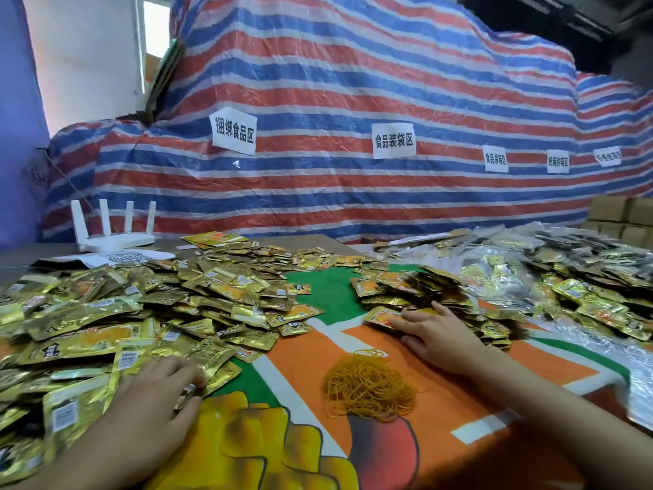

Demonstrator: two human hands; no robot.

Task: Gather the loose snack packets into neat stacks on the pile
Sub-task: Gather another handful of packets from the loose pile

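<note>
On the cloth (304,380) our right hand (436,335) presses flat-fingered atop a packet stack (383,318); whether our left hand (155,396) grips the loose packets (116,313) is unclear

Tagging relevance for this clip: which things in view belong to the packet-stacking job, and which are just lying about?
Job: loose snack packets, stacked packets, left hand on the loose heap, right hand flat on the stack.
Lying about: rubber bands (untouched), white router, printed sheet, bagged packets, cardboard boxes, striped tarp.
</note>
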